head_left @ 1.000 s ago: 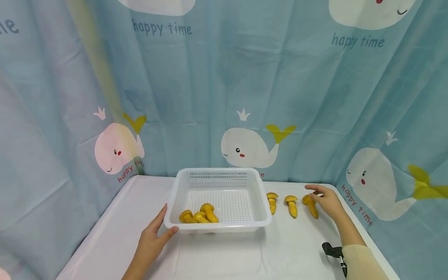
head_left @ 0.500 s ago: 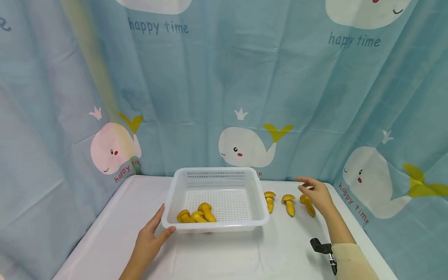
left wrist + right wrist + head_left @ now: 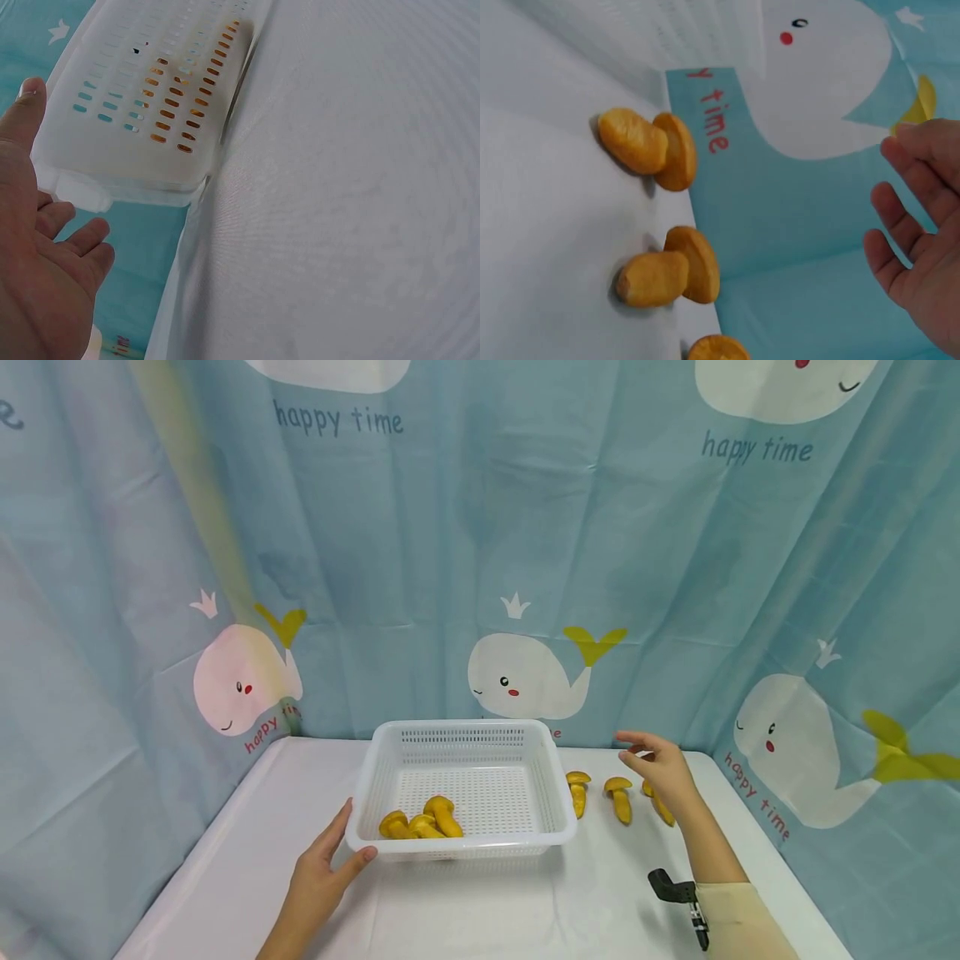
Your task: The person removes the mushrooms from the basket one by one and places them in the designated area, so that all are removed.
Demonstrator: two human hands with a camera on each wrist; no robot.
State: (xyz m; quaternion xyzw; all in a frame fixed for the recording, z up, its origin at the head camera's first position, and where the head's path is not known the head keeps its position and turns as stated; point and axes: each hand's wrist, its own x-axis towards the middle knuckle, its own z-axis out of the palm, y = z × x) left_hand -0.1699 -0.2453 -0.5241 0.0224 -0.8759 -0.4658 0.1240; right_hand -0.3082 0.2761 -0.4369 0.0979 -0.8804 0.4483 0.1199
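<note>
A white perforated plastic basket (image 3: 480,841) stands on the table, with three yellow-brown mushrooms (image 3: 442,814) in its near left part. At its near left corner my left hand (image 3: 318,872) holds it, the thumb on the front rim and the fingers along the left side. The left wrist view shows the basket's outer wall (image 3: 127,150). To the right of the basket lie a mushroom (image 3: 577,793), a second mushroom (image 3: 619,802) and a third mushroom (image 3: 662,810). Over them hovers my right hand (image 3: 663,772), holding nothing, partly covering the third one's cap.
The white-covered table (image 3: 465,910) is bordered by a blue curtain (image 3: 420,568) printed with whales, at the back and both sides. A black device (image 3: 678,893) sits at the right wrist, beside the sleeve.
My right hand has lifted off the rightmost mushroom and moved left and up. That mushroom stays on the table. The left hand keeps its place on the basket, and the view has shifted slightly.
</note>
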